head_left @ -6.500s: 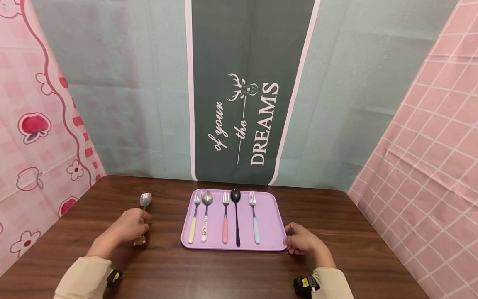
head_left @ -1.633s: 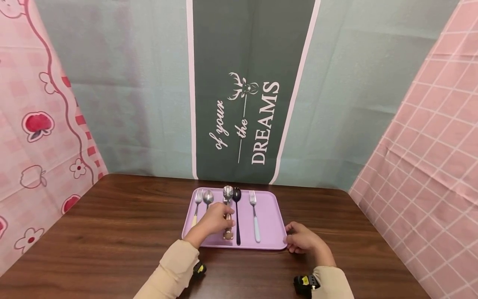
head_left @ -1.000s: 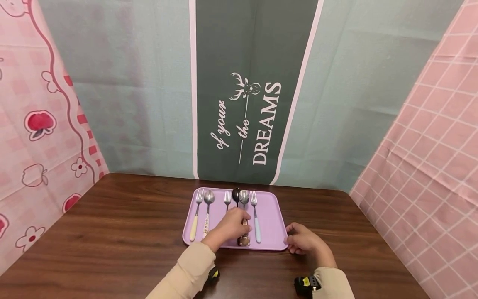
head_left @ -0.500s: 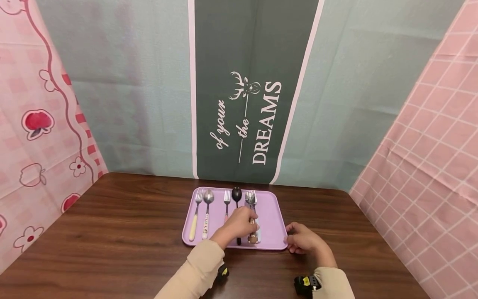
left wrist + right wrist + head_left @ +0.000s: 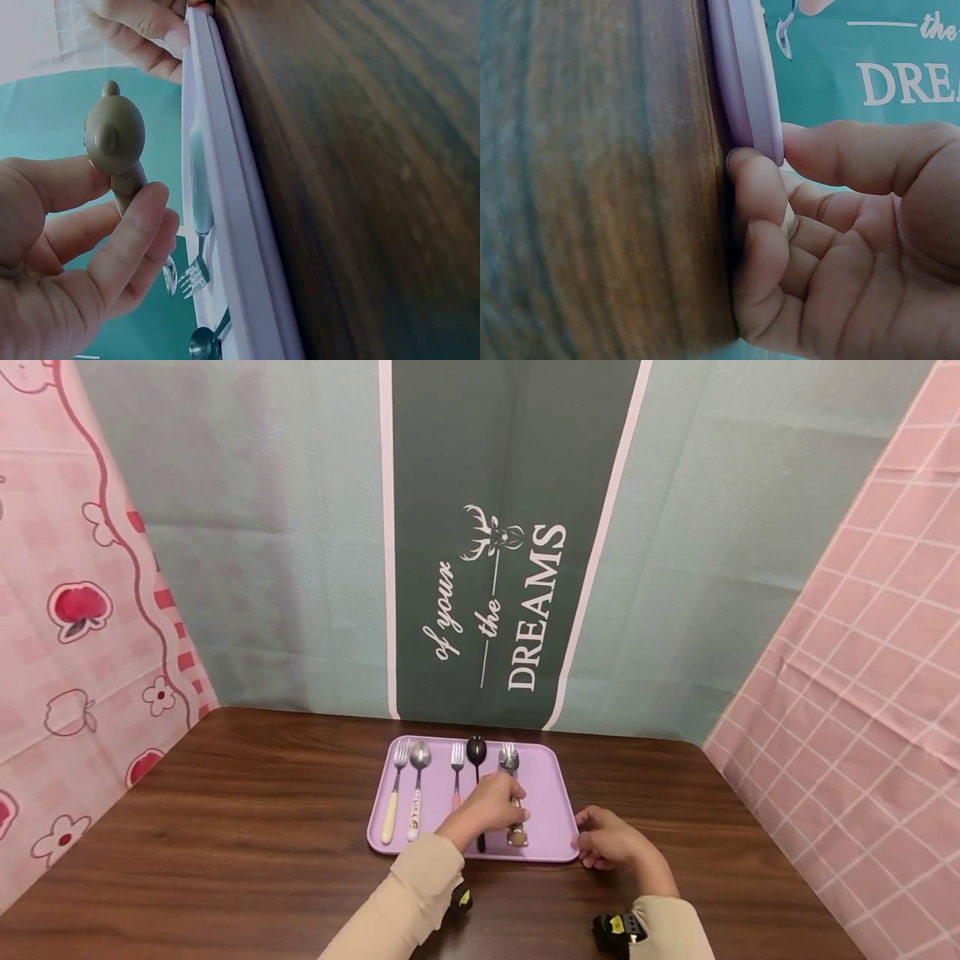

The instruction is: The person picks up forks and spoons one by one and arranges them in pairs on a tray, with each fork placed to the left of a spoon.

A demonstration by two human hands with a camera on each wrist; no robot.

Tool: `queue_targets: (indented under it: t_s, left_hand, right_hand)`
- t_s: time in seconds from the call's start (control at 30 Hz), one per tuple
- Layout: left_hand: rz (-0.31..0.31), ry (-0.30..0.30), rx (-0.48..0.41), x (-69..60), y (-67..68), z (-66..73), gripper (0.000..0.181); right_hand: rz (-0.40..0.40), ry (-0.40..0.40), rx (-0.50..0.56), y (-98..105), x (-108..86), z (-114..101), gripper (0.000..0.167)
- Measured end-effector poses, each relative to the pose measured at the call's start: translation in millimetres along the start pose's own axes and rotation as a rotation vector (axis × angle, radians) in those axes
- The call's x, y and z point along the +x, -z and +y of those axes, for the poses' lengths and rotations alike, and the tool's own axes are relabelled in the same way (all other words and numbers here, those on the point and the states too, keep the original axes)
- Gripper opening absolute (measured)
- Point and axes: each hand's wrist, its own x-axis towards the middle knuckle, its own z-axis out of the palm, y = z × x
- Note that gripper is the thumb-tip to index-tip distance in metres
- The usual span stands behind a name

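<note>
My left hand [image 5: 491, 803] pinches a metal spoon [image 5: 509, 759] by its brown, bear-headed handle [image 5: 115, 136]. The spoon hangs above the lilac tray [image 5: 550, 793], in front of a fork with a light blue handle [image 5: 200, 184]; in the head view it covers most of that fork. To its left lie a long black spoon [image 5: 476, 750], a pink-handled fork [image 5: 457, 755], partly behind my left hand, a spoon with a patterned white handle [image 5: 415, 810] and a yellow-handled fork [image 5: 391, 814]. With thumb and fingers, my right hand [image 5: 609, 842] grips the tray's right edge near its front corner.
The tray sits on a dark wooden table [image 5: 247, 827]. A green and grey cloth [image 5: 502, 460] hangs behind it, with pink patterned cloth [image 5: 82, 610] to the left and pink checked cloth [image 5: 862, 693] to the right.
From the table's left side, my left hand has carried the bear-handled spoon over the tray, then rightward past the black spoon to the blue-handled fork. My right hand keeps its grip on the tray.
</note>
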Motion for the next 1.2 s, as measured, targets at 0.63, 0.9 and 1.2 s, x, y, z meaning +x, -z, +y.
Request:
queue_targets:
  t_s: [0.63, 0.9, 1.2]
  left_hand:
    - [-0.068, 0.042, 0.009, 21.4, -19.6, 14.8, 0.024]
    - [-0.116, 0.041, 0.085, 28.9, -25.7, 21.3, 0.022]
    - [-0.148, 0.083, 0.081, 27.5, -27.6, 24.5, 0.03]
  right_hand:
    - [0.011, -0.011, -0.001, 4, -1.4, 6, 0.028]
    - [0.011, -0.001, -0.016, 3, -0.8, 3, 0.027]
    - [0.02, 0.007, 0.002, -1, 0.5, 2, 0.026]
